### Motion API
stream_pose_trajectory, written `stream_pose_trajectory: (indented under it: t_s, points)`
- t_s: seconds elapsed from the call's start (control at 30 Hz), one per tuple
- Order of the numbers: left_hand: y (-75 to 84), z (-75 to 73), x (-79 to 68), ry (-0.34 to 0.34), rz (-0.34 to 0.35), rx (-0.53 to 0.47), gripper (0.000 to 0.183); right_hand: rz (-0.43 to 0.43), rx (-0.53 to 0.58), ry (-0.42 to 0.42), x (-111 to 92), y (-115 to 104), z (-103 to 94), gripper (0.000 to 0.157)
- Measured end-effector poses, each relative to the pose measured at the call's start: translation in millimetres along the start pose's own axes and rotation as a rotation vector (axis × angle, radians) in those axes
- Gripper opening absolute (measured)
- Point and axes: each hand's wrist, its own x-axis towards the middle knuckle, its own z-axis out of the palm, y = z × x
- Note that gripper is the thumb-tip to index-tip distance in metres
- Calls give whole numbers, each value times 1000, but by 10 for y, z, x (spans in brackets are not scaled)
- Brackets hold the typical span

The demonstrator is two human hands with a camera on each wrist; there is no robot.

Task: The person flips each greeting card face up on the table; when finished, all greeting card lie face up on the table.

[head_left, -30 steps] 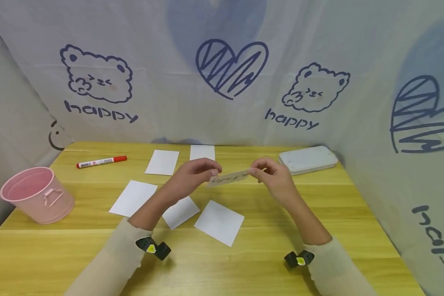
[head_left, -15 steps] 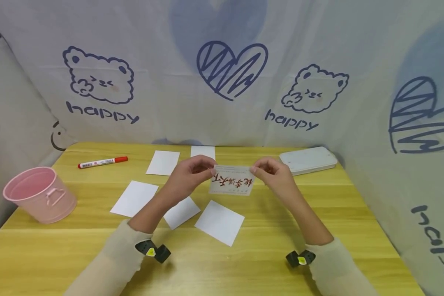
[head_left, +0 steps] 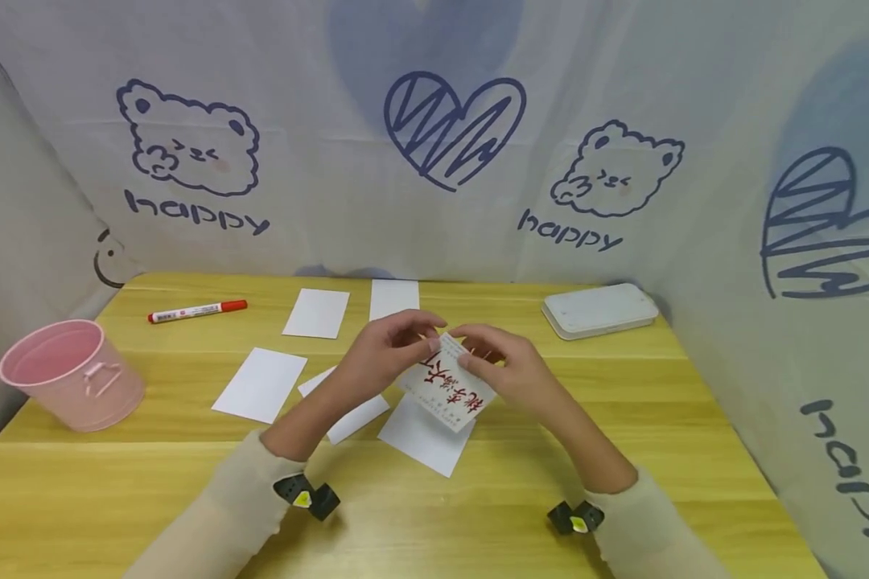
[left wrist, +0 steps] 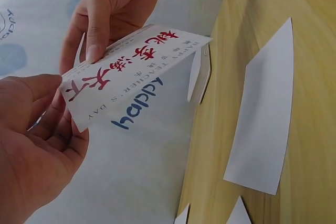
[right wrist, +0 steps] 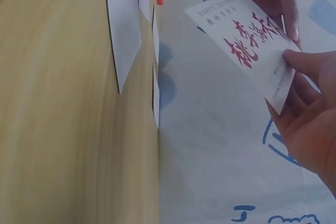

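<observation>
A white greeting card with red Chinese characters and "Happy Teacher's Day" in small print is held in the air over the table, turned at a slant. My left hand pinches one corner between thumb and fingers. Along the far edge, my right hand grips it with the thumb on the printed face and the fingers behind. In the right wrist view the card spans between both hands. Below it lies a blank white card, partly covered. Another blank card sits under my left forearm.
More blank cards lie to the left and at the back. A red-capped marker rests at the back left, near a pink bucket. A white flat case stands at the back right. Printed cloth hangs behind the table.
The printed card has tipped up from nearly edge-on to show its face, then turned to a slant and come lower. My right hand has moved left, closer to my left hand.
</observation>
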Motion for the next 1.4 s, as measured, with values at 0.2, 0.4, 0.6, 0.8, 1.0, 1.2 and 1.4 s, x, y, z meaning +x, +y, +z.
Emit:
stream_pose_trajectory:
  t_s: [0.2, 0.4, 0.6, 0.8, 1.0, 1.2, 1.4]
  points:
    - [-87, -44, 31, 32, -28, -45, 32, 75, 143, 113, -2, 44, -23, 48]
    - [-113, -118, 56, 11, -92, -107, 25, 68, 282, 213, 18, 90, -54, 44]
    - [-72, -141, 61, 87, -83, -83, 20, 68, 283, 227, 18, 98, -48, 29]
    - [-32, -47, 20, -21, -85, 19, 21, -11, 83, 87, 1, 46, -5, 42]
    - [-32, 6, 14, -39, -49, 42, 19, -50, 35, 8, -14, 19, 24, 35]
    - [-47, -51, 30, -36, -75, 12, 22, 59, 163, 70, 0, 22, 11, 30]
    - [-52, -186, 43, 28, -91, -12, 23, 101, 262, 158, 30, 46, -31, 32]
